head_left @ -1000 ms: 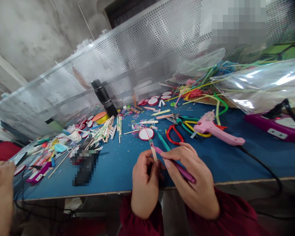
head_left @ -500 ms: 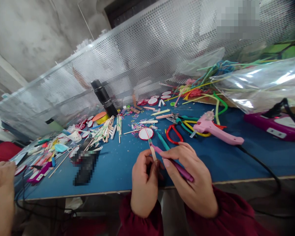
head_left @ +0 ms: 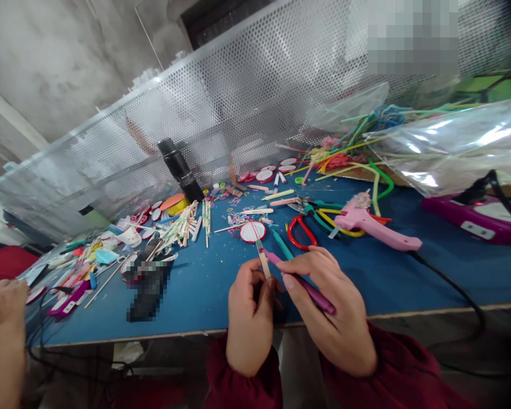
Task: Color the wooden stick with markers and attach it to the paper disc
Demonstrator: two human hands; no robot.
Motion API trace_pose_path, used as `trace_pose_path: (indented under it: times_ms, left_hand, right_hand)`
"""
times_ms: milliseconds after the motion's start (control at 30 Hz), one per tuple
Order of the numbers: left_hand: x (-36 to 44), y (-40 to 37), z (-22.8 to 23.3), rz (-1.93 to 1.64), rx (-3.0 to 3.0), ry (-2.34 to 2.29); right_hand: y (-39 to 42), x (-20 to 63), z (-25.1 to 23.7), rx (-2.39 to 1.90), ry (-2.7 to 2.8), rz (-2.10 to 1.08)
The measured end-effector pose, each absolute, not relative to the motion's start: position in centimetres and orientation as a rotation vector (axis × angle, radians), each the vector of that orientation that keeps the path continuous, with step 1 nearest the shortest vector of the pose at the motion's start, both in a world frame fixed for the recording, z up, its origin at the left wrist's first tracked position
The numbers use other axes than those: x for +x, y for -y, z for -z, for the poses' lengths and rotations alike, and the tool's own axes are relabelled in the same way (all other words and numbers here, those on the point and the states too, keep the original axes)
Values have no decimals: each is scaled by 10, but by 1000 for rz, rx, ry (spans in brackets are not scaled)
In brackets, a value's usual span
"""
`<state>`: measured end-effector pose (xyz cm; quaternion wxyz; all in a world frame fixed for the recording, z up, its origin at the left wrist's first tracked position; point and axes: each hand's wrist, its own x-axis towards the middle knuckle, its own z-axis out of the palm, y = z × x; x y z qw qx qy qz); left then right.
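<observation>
Working a purple pen at the greenish end of a pale stick, seemingly. Left hand pinches stick between fingers, over bench; right hand has fingers gripping pen, tip contact unclear. Next move likely calls for steady stick, fine pen control.

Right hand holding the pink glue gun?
No, the right hand holds a purple pen-like tool, and the pink glue gun lies apart from it.
</observation>
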<state>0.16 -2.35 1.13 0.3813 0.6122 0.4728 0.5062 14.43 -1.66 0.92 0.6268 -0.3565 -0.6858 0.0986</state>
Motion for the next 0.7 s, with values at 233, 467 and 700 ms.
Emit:
trace_pose_path:
  times_ms: [233,467,700]
  left_hand:
    - [0,24,-9,-1304,1603,-1209]
    - [1,24,-8,-1305,1556,-1190]
    - [1,24,-9,-1306,1559,-1205]
  right_hand:
    - [15,143,-9,-832,1547,-208]
    - [17,144,-6,-807,1523,-203]
    - [16,144,-9,-800,1570,-202]
